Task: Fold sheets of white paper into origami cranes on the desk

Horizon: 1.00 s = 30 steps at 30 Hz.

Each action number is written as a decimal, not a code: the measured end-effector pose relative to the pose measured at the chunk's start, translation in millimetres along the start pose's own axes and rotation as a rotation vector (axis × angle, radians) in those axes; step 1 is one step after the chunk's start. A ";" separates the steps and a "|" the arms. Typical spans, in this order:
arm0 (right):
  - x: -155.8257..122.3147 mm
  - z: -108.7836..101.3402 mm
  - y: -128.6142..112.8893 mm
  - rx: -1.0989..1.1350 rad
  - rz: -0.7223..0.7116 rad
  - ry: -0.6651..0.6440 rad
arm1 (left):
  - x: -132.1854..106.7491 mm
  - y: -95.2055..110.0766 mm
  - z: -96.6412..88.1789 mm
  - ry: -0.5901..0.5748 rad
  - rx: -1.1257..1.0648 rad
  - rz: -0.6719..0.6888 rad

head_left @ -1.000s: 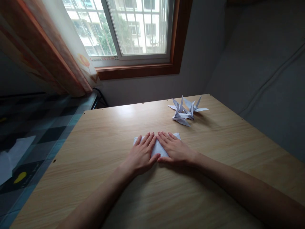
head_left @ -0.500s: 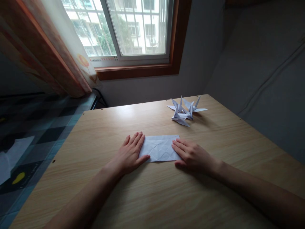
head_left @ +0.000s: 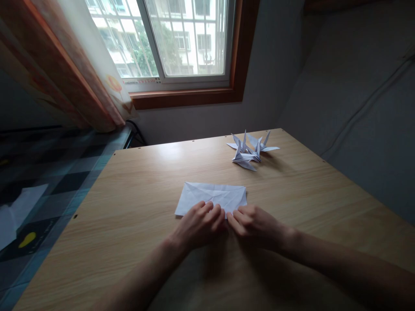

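A creased white rectangle of folded paper [head_left: 210, 193] lies near the centre of the frame on a pale wood-grain table [head_left: 145, 172], mostly beyond the left hand [head_left: 201, 223] and right hand [head_left: 254, 223], whose curled fingers touch its near edge; with thumbs hidden, I cannot tell whether either pinches it. White folded-paper cranes [head_left: 244, 158] stand beyond it, right of centre

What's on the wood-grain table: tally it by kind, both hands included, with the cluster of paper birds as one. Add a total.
Hands: 2 (left hand, right hand)
Flat folded paper: 1
Cluster of paper birds: 1
Total: 4
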State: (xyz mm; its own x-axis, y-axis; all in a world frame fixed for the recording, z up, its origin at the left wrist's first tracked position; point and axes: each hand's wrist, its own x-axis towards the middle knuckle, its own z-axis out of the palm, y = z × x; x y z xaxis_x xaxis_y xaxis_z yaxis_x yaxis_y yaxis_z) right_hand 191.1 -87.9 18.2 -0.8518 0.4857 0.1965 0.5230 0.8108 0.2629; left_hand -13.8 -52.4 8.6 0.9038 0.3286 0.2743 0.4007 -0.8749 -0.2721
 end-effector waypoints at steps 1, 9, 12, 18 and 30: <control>1.0 0.4 -0.7 0.033 0.006 0.046 | -1.1 -0.1 0.1 0.016 0.009 -0.009; -13.7 28.9 15.4 0.457 0.156 0.291 | -18.4 -11.9 4.2 0.187 -0.182 -0.212; -17.4 35.1 22.1 0.596 0.391 0.353 | -19.8 -15.9 7.3 0.183 -0.336 -0.307; -5.5 32.7 25.1 0.635 0.694 0.228 | -15.0 -17.4 12.7 0.095 -0.329 -0.587; -17.7 40.6 31.7 0.340 0.115 0.111 | -10.7 -22.6 12.3 -0.160 -0.228 -0.245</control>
State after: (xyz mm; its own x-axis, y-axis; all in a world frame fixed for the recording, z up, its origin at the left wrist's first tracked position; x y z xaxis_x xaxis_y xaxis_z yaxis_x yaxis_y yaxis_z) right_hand 221.5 -57.5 -15.4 -0.7693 0.5569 0.3130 0.5590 0.8240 -0.0921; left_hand -30.6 -31.8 0.5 0.8045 0.5740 0.1528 0.5807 -0.8141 0.0012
